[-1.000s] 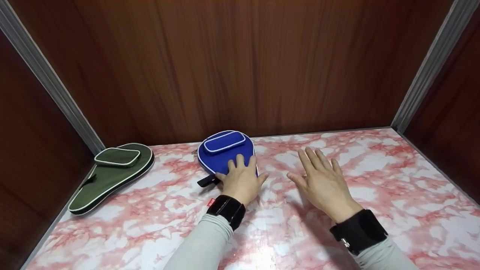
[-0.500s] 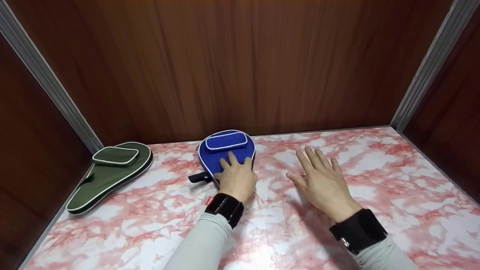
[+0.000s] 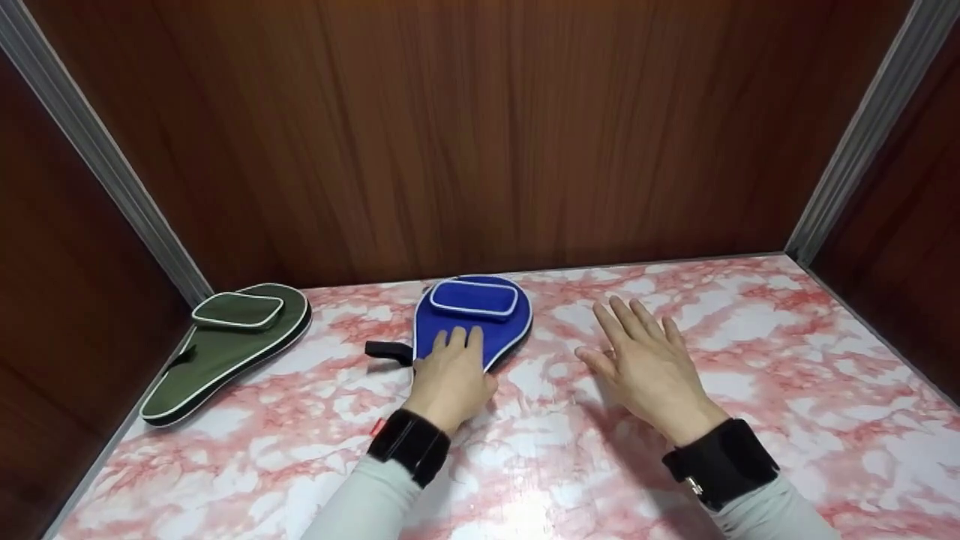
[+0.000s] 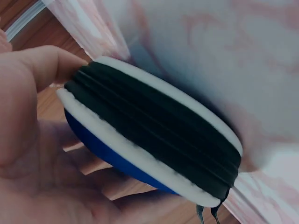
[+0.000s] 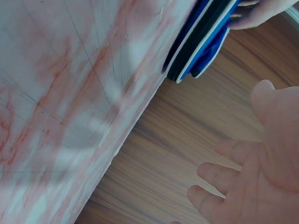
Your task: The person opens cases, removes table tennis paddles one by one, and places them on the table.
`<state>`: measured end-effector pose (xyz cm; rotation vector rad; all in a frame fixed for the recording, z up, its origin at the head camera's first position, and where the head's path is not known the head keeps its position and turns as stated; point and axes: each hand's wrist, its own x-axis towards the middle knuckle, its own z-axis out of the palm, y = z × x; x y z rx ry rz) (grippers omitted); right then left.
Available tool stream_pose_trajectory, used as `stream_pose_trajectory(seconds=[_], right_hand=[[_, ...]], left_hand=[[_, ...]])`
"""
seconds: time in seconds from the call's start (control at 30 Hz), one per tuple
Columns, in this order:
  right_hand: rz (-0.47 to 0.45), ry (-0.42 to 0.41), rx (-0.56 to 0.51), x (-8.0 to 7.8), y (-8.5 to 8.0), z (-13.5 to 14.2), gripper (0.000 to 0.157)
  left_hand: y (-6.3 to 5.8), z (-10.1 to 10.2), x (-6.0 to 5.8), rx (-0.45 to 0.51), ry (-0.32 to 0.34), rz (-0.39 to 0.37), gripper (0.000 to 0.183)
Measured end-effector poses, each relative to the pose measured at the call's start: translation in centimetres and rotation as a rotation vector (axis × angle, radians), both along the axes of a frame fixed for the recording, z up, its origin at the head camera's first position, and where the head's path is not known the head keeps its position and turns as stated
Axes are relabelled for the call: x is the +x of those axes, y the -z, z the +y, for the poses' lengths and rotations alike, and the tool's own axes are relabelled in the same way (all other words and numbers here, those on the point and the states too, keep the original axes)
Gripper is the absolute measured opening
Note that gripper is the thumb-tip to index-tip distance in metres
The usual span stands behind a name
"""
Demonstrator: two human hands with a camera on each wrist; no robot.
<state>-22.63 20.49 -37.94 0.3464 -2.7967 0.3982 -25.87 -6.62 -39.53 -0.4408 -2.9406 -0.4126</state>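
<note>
In the head view a blue table tennis paddle case (image 3: 508, 330) with white piping and a raised pocket lies toward the back of the table. My left hand (image 3: 450, 382) holds it over its narrow lower part, fingers on the top face. The left wrist view has the thumb (image 4: 51, 65) against the black zipped side (image 4: 154, 130), near the white piping. A black strap (image 3: 388, 350) sticks out left of the case. To the right, my right hand (image 3: 649, 367) hovers palm down with its fingers spread and nothing in it.
A green paddle case (image 3: 225, 356) with white piping lies at the table's left edge. Brown wood-grain panels (image 3: 480, 135) with grey metal corner posts (image 3: 855, 135) enclose the back and sides of the red-and-white marbled table (image 3: 787, 390).
The blue case has swung, its round end shifting right and slightly nearer. My left hand's spread fingers have drawn together around its narrow part, the wrist moving left. The right hand stays put.
</note>
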Motion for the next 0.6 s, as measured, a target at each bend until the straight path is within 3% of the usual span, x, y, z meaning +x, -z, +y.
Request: stream_pose_trajectory(seconds=[0.3,0.6], right_hand=[[-0.02,-0.056,-0.02,-0.1,0.3,-0.3,0.076],[-0.062,-0.146,-0.014,-0.1,0.5,-0.2,0.076]], left_hand=[[0.4,-2.8,2.5,-0.03,0.227,0.011,0.065],[1.1,-3.9,3.4,-0.001,0.381,0.043,0.056]])
